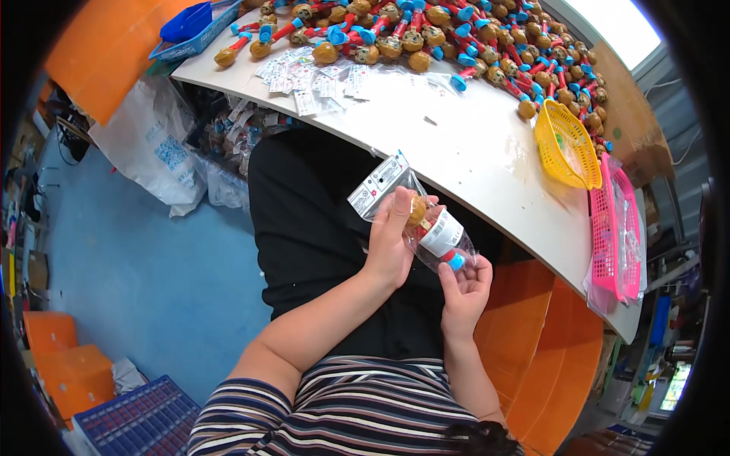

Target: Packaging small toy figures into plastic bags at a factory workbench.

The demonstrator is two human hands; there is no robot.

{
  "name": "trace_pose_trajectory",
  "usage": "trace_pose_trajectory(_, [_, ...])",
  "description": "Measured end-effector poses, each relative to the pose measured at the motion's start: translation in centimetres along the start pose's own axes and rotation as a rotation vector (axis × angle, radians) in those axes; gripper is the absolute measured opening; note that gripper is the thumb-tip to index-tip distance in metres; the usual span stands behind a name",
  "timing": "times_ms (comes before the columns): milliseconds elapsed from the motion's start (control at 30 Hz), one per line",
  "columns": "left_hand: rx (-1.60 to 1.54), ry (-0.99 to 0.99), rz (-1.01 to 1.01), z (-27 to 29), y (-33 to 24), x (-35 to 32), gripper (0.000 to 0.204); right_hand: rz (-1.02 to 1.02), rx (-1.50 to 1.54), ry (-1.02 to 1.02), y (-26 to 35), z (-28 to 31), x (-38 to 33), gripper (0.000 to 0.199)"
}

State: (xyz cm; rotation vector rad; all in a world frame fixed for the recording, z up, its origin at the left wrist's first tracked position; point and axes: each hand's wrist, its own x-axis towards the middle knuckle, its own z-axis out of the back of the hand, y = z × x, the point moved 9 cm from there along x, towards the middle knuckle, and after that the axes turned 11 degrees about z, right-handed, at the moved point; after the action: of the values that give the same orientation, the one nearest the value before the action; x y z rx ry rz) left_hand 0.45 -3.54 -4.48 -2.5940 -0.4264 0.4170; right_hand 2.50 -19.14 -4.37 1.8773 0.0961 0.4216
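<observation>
Above my lap is a see-through plastic bag (414, 184) with a printed white card at its top. Inside it lies a small toy figure (416, 209) with a round brown head, red body and blue end. A white label (442, 234) wraps round the figure's middle. My left hand (391, 239) is closed round the bag near the brown head, thumb along its side. At the blue end, my right hand (465, 292) pinches the bag's lower corner between thumb and fingers.
Many similar loose toy figures (418, 38) are heaped across the white table (426, 129). Printed cards in plastic (319, 82) lie near its left edge. A yellow basket (566, 144) and a pink basket (614, 228) stand at the right. A blue basket (194, 42) sits at the far left.
</observation>
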Motion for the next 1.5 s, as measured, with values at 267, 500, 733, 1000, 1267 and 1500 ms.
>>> trace_pose_trajectory(267, [0.029,0.197,0.212,-0.7,0.3,0.2,0.047,-0.400,0.377,0.186,-0.1,-2.6,-1.1,0.049])
trace_pose_trajectory(500, [-0.115,0.274,0.211,1.2,-0.4,1.2,0.051,-0.422,0.164,0.105,-3.0,-1.9,-1.7,0.028])
trace_pose_trajectory(733, [0.077,0.070,0.312,4.1,0.1,0.7,0.053,-0.482,0.305,0.066,-5.4,-3.4,-1.6,0.024])
trace_pose_trajectory(1000, [0.163,-0.070,0.152,8.1,-3.1,-1.0,0.041,-0.537,0.108,0.163,-6.0,-6.5,-0.8,0.032])
trace_pose_trajectory(1267, [0.192,-0.126,0.081,9.6,-6.6,-1.5,0.051,-0.615,-0.068,0.311,-6.6,-6.5,0.5,0.029])
trace_pose_trajectory(1500, [0.310,-0.264,0.356,11.5,-4.8,-4.2,0.067,-0.580,0.005,0.363,-8.3,-8.5,0.0,0.029])
